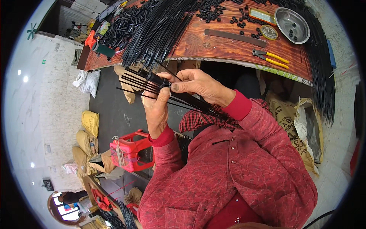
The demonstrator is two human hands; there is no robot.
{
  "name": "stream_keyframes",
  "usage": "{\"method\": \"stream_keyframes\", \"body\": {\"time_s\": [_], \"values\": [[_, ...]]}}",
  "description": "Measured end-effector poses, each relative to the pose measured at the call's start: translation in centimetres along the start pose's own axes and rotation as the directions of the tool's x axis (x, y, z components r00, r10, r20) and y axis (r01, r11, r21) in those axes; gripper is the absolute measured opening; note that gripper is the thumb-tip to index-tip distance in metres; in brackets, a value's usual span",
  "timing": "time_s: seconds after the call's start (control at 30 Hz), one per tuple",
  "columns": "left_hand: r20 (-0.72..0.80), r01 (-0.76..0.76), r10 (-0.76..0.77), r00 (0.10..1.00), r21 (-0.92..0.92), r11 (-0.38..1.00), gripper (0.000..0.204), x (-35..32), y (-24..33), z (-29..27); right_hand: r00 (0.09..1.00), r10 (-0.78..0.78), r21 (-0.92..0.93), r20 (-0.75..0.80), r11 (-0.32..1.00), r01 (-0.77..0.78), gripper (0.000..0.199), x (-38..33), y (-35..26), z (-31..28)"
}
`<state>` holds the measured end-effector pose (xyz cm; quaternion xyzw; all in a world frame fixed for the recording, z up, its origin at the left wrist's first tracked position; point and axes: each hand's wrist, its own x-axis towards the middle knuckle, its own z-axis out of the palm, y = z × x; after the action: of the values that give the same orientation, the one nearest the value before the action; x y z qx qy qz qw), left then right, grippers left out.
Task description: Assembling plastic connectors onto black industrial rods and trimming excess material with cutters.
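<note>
Just off the near edge of the table, both my hands work close together on a bundle of thin black rods (206,108). A black cylindrical piece (153,78) lies along the bundle, and rod ends fan out past it to the left. My left hand (157,108) is closed around the rods from below, thumb pressed at the collar of the cylinder. My right hand (202,84) pinches at the same collar, thumb and fingertips together; the exact part between them is hidden. The rods trail back toward my checked red-and-black cloth (198,122).
On the wooden table (202,49) lie a heap of long black rods (160,30), yellow-handled nippers (270,59), a flat bar (235,37), small black rings (209,14) and a metal bowl (302,24). A red plastic stool (131,152) stands at my left, sacks (85,143) beyond it.
</note>
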<state>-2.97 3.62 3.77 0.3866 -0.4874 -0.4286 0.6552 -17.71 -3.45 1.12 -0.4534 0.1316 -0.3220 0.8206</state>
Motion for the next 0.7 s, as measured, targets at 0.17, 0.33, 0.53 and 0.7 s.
{"method": "stream_keyframes", "body": {"time_s": [0.17, 0.33, 0.53, 0.7], "values": [[-0.025, 0.013, -0.012, 1.000, 0.041, 0.999, 0.044, -0.1, -0.1, -0.4, 0.999, 0.008, 0.053, 0.033, 0.999, -0.010, 0.026, 0.3, 1.2, -1.3], [0.039, -0.012, 0.009, 0.999, 0.088, 0.996, 0.049, -0.1, 0.0, -0.7, 0.999, -0.007, 0.007, 0.036, 1.000, 0.007, 0.027, 0.1, 0.9, -1.0], [-0.049, -0.039, 0.047, 0.998, 0.152, 0.988, 0.050, -0.1, 0.0, 0.0, 0.962, -0.232, -0.178, -0.146, 0.962, 0.205, 0.027, -0.5, 0.9, 0.7], [-0.065, -0.009, 0.021, 0.998, 0.184, 0.983, 0.047, -0.3, 0.5, -0.1, 0.931, -0.318, -0.304, -0.178, 0.918, 0.255, 0.024, -0.7, 1.2, 1.0]]}}
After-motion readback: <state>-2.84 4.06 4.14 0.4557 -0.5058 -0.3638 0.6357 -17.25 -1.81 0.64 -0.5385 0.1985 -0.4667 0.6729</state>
